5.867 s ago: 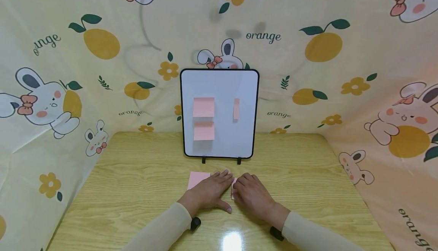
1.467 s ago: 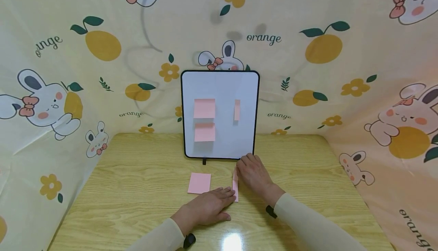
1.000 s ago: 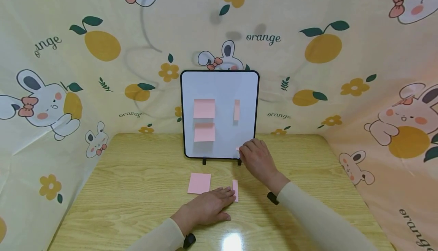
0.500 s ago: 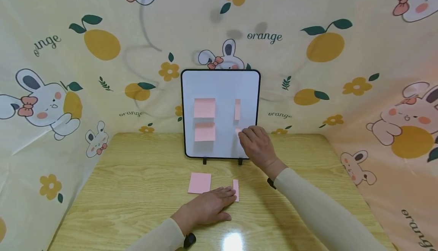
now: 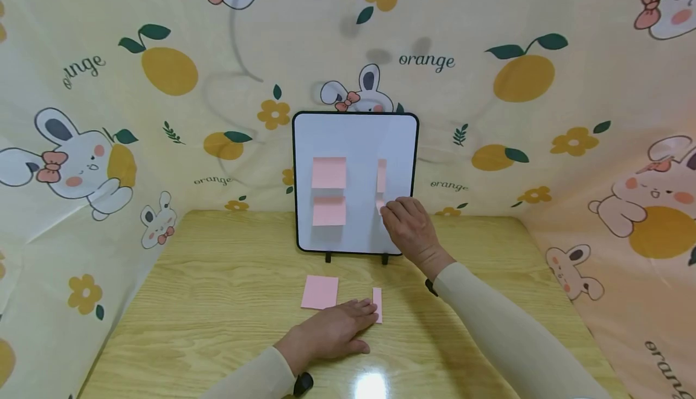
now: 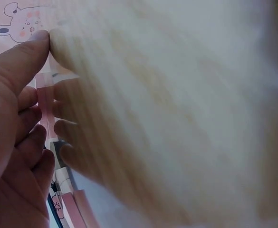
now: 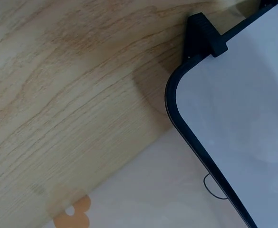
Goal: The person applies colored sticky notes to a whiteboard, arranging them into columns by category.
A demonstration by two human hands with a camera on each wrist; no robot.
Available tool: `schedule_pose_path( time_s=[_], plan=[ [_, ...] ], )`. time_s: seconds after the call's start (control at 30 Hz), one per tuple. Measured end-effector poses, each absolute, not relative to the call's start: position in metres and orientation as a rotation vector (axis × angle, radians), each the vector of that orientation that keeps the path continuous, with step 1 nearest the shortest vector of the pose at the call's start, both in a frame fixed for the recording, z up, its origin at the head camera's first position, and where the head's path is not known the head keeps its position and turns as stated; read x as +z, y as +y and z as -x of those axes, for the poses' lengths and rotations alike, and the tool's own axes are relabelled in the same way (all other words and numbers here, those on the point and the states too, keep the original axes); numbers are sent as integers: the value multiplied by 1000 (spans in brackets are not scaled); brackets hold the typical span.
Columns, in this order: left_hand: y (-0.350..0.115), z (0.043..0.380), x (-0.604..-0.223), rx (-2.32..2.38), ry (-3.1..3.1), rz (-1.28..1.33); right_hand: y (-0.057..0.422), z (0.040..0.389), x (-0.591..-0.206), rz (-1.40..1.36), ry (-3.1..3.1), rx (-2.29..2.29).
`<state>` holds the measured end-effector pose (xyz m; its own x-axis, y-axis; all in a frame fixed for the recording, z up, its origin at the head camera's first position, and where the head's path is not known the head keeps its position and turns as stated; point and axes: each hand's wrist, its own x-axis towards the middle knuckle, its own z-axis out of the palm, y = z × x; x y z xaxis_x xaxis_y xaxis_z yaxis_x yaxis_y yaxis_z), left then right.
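A small whiteboard [image 5: 361, 136] stands upright on the wooden table. My right hand [image 5: 410, 227] is at its lower right part, pinching a narrow pink sticky note [image 5: 380, 206] just below another narrow note [image 5: 382, 175] stuck there. The fingers hide most of the held note. My left hand [image 5: 328, 330] lies palm down with straight fingers, its fingertips on a narrow pink sticky-note pad [image 5: 377, 295]. In the left wrist view the left hand [image 6: 10, 123] fills the left side. The right wrist view catches the board's black frame [image 7: 196, 142] but not the hand.
Two square pink notes, an upper note [image 5: 328, 173] and a lower note [image 5: 328, 211], hang on the board's left half. A square pink pad [image 5: 319, 292] lies on the table in front. Black feet [image 7: 203, 35] carry the board; a patterned cloth [image 5: 228, 84] surrounds the table.
My right hand has peeled a narrow note off the pad and carried it up to the board, under the upper strip. Earlier my left hand slid a little nearer; lately it has stayed put.
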<state>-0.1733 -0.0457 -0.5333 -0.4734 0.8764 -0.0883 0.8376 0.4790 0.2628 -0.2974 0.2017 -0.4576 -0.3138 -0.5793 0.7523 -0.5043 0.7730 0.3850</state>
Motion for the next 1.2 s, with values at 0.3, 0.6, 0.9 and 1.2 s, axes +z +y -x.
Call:
schedule_pose_path(
  time_s=[0.3,0.6,0.9,1.2],
  plan=[
    [-47,173,-536,272,2522,-1446,201,303,-458,-791,-2028,-137],
    [-47,172,-535,283,2517,-1446,202,303,-459,-775,-2086,-162],
    [-47,172,-537,297,2507,-1429,202,303,-461,-774,-2089,-141],
    [-46,174,-538,288,2511,-1432,201,305,-463,-768,-2106,-152]
  ],
)
